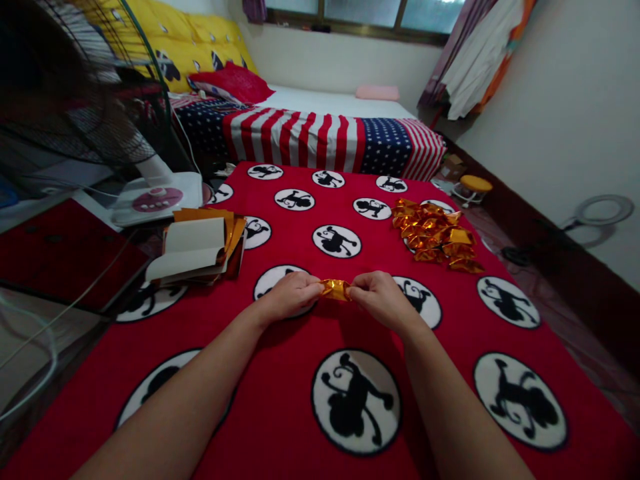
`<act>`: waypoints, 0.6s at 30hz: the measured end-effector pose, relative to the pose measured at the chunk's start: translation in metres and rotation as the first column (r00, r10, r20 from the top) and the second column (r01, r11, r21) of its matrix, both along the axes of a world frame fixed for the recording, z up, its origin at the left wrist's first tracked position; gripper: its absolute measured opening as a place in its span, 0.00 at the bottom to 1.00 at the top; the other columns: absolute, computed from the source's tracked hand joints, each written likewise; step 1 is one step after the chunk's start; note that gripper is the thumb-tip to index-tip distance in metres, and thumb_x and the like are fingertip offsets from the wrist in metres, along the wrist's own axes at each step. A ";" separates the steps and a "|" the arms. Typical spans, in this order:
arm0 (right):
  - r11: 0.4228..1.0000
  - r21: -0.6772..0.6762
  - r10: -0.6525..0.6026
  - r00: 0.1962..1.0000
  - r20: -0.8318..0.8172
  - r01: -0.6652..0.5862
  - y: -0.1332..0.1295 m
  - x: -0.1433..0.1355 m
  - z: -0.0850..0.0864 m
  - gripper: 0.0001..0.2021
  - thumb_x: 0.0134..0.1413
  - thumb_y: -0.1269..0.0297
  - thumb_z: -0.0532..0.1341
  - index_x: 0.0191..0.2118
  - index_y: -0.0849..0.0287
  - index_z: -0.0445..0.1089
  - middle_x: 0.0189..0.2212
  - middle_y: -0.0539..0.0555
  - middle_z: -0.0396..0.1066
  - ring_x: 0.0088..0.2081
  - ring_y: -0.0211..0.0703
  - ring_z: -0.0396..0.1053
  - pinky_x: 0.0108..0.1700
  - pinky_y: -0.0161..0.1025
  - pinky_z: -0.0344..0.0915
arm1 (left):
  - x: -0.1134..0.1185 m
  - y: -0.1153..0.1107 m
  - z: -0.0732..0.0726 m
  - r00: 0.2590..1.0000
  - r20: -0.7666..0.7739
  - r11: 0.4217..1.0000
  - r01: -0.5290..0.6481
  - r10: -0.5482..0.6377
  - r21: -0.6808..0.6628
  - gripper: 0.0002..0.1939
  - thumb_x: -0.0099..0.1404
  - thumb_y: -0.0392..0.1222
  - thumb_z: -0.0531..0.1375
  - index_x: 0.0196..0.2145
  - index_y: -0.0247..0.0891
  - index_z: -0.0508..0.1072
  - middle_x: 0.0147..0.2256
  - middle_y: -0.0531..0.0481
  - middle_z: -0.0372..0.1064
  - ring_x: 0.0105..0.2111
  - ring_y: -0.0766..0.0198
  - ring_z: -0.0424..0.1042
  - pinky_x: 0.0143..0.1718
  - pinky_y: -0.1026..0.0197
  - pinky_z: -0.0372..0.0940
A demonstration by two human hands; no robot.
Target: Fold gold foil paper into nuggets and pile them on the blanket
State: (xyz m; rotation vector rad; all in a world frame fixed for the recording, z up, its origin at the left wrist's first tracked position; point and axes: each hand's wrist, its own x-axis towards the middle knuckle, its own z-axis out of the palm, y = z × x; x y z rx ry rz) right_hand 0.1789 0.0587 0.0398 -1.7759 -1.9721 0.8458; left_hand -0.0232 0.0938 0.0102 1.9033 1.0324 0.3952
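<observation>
A shiny gold foil piece, shaped like a wrapped candy or folded ingot [335,289], is held between my two hands over the red cloth. My left hand [296,293] pinches its left end with closed fingers. At the right end, my right hand [377,293] pinches it the same way. Several similar gold foil pieces [435,233] lie heaped to the far right. On the left sits a stack of gold foil sheets [235,230] with pale paper [193,243] folded over on top.
The red cloth [290,233] with monkey prints covers the surface before me. A fan base [157,197] and a dark red panel [70,247] stand at the left. Behind is a bed with a striped cover [300,137]; a yellow-topped stool [475,185] is at the right.
</observation>
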 end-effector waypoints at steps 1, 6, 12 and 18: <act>1.000 0.004 0.001 1.000 0.003 -0.001 0.000 0.000 0.000 0.12 0.47 0.65 0.54 0.17 0.59 0.62 0.14 0.47 0.59 0.19 0.34 0.55 0.24 0.35 0.44 | 0.000 0.000 0.000 1.000 -0.004 1.000 0.001 -0.001 0.006 0.17 0.61 0.46 0.48 0.17 0.38 0.58 0.17 0.53 0.56 0.19 0.68 0.54 0.21 0.65 0.48; 0.999 0.035 0.002 1.000 0.016 -0.003 0.000 -0.001 -0.003 0.13 0.48 0.65 0.55 0.17 0.59 0.63 0.14 0.47 0.59 0.19 0.34 0.55 0.24 0.35 0.45 | 0.003 -0.002 0.002 0.998 -0.059 0.998 -0.021 0.024 0.061 0.17 0.61 0.46 0.47 0.17 0.38 0.58 0.17 0.53 0.56 0.20 0.68 0.54 0.23 0.64 0.47; 0.997 0.023 -0.066 0.991 -0.116 0.069 0.002 0.006 0.001 0.12 0.50 0.59 0.58 0.28 0.61 0.73 0.22 0.51 0.71 0.24 0.36 0.64 0.26 0.32 0.53 | 0.007 -0.001 -0.001 0.980 -0.119 0.974 -0.134 0.158 0.184 0.17 0.62 0.47 0.47 0.19 0.38 0.59 0.18 0.54 0.57 0.22 0.67 0.56 0.24 0.64 0.46; 0.984 0.063 -0.141 0.946 -0.293 0.166 0.006 0.010 -0.006 0.11 0.48 0.58 0.60 0.29 0.62 0.72 0.23 0.51 0.72 0.22 0.35 0.64 0.25 0.32 0.57 | 0.007 0.001 -0.006 0.982 -0.050 0.969 -0.170 0.182 0.181 0.21 0.66 0.52 0.47 0.21 0.37 0.62 0.20 0.54 0.58 0.23 0.66 0.57 0.25 0.64 0.47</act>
